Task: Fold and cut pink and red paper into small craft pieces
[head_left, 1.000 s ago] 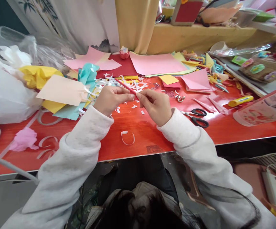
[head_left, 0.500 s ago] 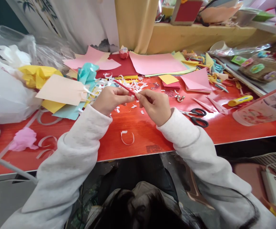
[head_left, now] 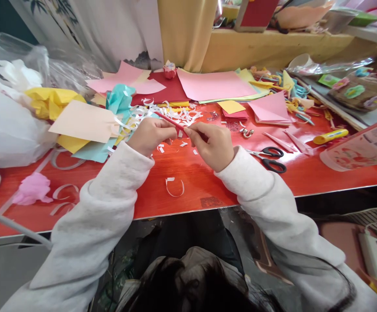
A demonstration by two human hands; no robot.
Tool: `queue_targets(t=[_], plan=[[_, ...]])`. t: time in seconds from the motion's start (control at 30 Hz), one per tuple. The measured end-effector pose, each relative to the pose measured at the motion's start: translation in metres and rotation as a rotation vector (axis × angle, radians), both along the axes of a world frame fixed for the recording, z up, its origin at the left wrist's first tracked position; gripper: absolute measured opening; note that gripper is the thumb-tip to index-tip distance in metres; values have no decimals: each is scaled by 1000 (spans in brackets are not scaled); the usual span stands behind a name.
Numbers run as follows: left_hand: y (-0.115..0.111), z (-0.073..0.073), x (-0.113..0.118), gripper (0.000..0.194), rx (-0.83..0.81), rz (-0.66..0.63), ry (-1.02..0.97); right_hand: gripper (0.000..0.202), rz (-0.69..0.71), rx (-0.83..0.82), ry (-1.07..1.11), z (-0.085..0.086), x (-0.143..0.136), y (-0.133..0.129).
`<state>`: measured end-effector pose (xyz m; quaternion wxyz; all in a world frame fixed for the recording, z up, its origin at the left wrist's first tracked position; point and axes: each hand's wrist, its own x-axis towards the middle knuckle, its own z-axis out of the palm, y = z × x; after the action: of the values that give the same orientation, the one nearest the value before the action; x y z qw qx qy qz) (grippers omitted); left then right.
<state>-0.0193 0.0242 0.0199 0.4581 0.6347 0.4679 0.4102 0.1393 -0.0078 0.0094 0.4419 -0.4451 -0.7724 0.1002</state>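
A thin red paper piece (head_left: 168,118), narrow as a stick, slants between my two hands above the table. My left hand (head_left: 148,136) has its fingers closed on the middle of it. The lower right end is pinched between the thumb and fingertips of my right hand (head_left: 212,145). Whether the piece is rolled or folded I cannot tell. Behind and below the hands lie white paper scraps (head_left: 188,116). Scissors (head_left: 271,159) with black handles rest just right of my right hand. A curled white paper strip (head_left: 175,193) lies on the table in front of me.
On the red table (head_left: 195,173), pink sheets (head_left: 214,84) lie at the back and folded pink paper (head_left: 269,108) at right. A yellow marker (head_left: 330,136) and a printed cup (head_left: 360,145) stand farther right. At left are a white plastic bag (head_left: 9,125) and crumpled paper (head_left: 54,102).
The fingers of my left hand have shifted slightly and curl more around the red paper piece. My right hand keeps nearly the same place and grip.
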Motion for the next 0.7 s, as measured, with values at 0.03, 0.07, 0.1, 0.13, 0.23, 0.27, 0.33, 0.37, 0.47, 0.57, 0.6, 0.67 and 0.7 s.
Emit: queue_targets(t=[0.03,0.07,0.1,0.13,0.23,0.27,0.33,0.37,0.47,0.57,0.6,0.67,0.7], plan=[[0,0,0,8,0,-2,-2,30,-5,1,-2,0,0,0],[-1,1,0,8,-1,-4,-5,29,-8,2,-5,0,0,0],[-1,1,0,8,-6,-11,-9,29,-10,1,-8,0,1,0],[-2,2,0,7,-14,-18,-16,28,-11,0,-12,0,1,0],[-4,7,0,8,-48,-50,-29,27,-13,1,-15,0,1,0],[-4,8,0,9,-60,-53,-33,27,-14,5,-15,0,1,0],[-5,10,1,11,-85,-33,-47,28,-13,14,-15,0,1,1],[-6,11,1,13,-94,-17,-55,29,-12,19,-16,-1,1,1],[-5,10,1,15,-79,-11,-42,28,-7,27,-20,-1,1,1],[-3,7,1,12,-20,-22,13,27,-10,25,-18,-1,1,1],[-2,5,1,11,-8,-19,24,27,-13,22,-16,-1,1,1],[0,3,0,10,0,-8,26,27,-15,19,-14,-1,1,0],[0,2,0,9,1,-3,24,27,-15,20,-14,-1,1,0]])
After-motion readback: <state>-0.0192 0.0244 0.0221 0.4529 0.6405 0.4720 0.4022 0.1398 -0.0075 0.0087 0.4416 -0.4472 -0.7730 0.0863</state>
